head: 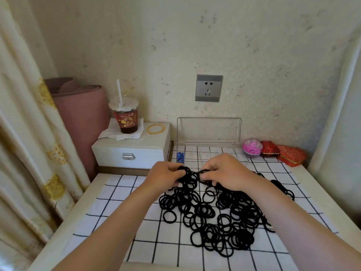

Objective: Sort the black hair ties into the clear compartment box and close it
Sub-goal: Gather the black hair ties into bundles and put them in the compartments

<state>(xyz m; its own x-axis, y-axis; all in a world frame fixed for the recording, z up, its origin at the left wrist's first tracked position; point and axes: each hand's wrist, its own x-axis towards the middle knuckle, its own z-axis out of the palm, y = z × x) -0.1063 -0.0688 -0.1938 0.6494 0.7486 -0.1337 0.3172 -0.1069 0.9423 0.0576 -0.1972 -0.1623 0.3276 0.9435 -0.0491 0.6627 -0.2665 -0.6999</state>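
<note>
Black elastic hair ties (216,214) lie heaped on the checked counter (121,227); left hand (166,174) and right hand (224,171) each grip a pinched bunch; better tease few free before reaching the clear plastic compartment box (209,132).

box (207,150) compartments partly hidden (contents unclear)

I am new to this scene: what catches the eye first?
The big heap of black hair ties on the checked cloth strikes first, with the left hand and right hand each gripping ties at its far edge. Behind them stands the clear compartment box, lid standing open.
</note>
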